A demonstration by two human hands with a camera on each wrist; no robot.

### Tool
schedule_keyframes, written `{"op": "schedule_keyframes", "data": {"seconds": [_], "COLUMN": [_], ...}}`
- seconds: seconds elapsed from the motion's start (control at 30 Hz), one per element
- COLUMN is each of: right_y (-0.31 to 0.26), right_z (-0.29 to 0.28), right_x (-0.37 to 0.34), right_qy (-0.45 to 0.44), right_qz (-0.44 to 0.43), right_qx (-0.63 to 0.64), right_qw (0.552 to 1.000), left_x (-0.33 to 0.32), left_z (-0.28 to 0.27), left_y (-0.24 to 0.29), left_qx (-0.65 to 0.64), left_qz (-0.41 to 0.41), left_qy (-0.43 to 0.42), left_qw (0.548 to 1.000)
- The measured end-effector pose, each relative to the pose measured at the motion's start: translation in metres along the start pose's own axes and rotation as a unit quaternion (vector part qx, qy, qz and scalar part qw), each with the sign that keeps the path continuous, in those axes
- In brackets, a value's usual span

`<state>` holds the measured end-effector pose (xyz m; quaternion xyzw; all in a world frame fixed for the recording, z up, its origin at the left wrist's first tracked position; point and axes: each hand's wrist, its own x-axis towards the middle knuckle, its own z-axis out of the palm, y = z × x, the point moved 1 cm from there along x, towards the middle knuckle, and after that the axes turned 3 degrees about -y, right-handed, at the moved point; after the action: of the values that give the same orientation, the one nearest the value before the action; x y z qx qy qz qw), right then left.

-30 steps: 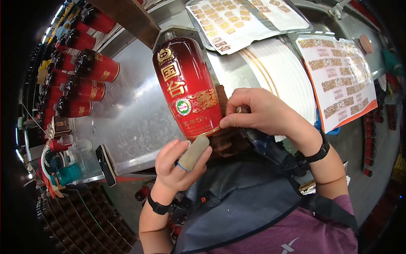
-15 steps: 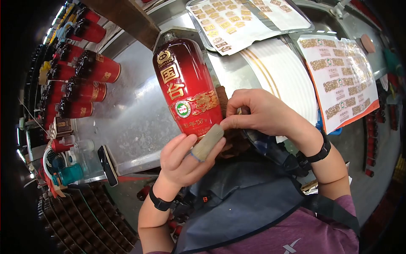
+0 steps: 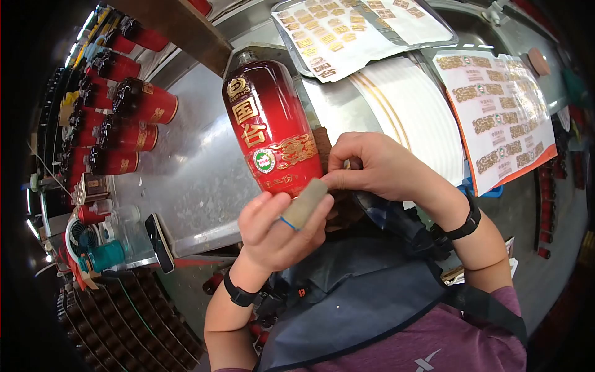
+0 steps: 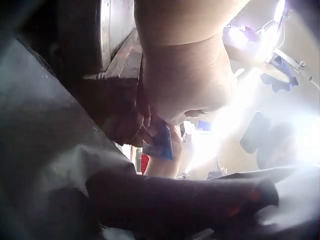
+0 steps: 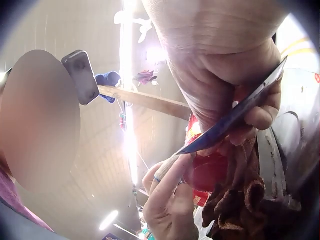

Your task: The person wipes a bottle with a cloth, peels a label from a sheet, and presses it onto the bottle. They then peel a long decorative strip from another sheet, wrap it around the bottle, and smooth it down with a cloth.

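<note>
A large red and dark bottle [image 3: 273,105] with gold lettering and a round green-and-white emblem lies on its side, its base toward the person. Beside the base, my right hand [image 3: 378,164] pinches a thin pointed blade [image 5: 230,120], which is bluish along its length in the right wrist view. My left hand [image 3: 273,232] is at the base, fingers extended upward. One of its fingers wears a tan finger cover [image 3: 307,201], whose end meets the blade's tip. Brown cloth [image 5: 240,185] hangs beneath the right hand. The base's lower edge is hidden behind the left fingers.
Several similar bottles [image 3: 145,102] stand at the left of the metal table [image 3: 192,155]. A tray with gold decal sheets [image 3: 334,31] lies at the back. White gold-striped sheets [image 3: 415,111] and another decal sheet [image 3: 496,111] lie at the right. A phone [image 3: 159,242] rests on the left edge.
My left hand has moved up and right, bringing the covered finger against the right fingertips. The bottle has turned slightly, its emblem shifting left. The right hand has stayed almost in place.
</note>
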<state>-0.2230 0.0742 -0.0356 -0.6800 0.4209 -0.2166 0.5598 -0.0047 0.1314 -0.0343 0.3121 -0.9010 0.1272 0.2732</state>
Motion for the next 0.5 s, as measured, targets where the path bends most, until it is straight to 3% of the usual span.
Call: {"op": "schedule_keyframes", "data": {"seconds": [0.03,0.1,0.13,0.33,0.5], "right_y": [0.001,0.001,0.0,-0.009,-0.027], "right_z": [0.002,0.006,0.008,0.005,-0.004], "right_x": [0.0,-0.002,-0.004,-0.01,-0.017], "right_qy": [0.001,0.025,0.024,0.035,0.02], "right_qz": [0.0,-0.014,-0.014,-0.018,0.049], "right_qx": [0.0,0.013,0.013,-0.014,0.049], "right_qw": [1.0,0.999,1.0,0.999,0.997], "left_x": [0.003,0.007,0.012,-0.001,-0.007], "left_z": [0.002,0.005,0.005,0.011,0.011], "left_y": [0.0,-0.004,-0.012,-0.019,-0.021], "left_qx": [-0.001,0.004,-0.028,-0.159,-0.209], "left_qz": [0.001,-0.155,-0.181,-0.247,-0.268], "left_qy": [0.0,-0.018,-0.04,0.003,0.014], "left_qw": [1.0,0.988,0.982,0.956,0.94]}}
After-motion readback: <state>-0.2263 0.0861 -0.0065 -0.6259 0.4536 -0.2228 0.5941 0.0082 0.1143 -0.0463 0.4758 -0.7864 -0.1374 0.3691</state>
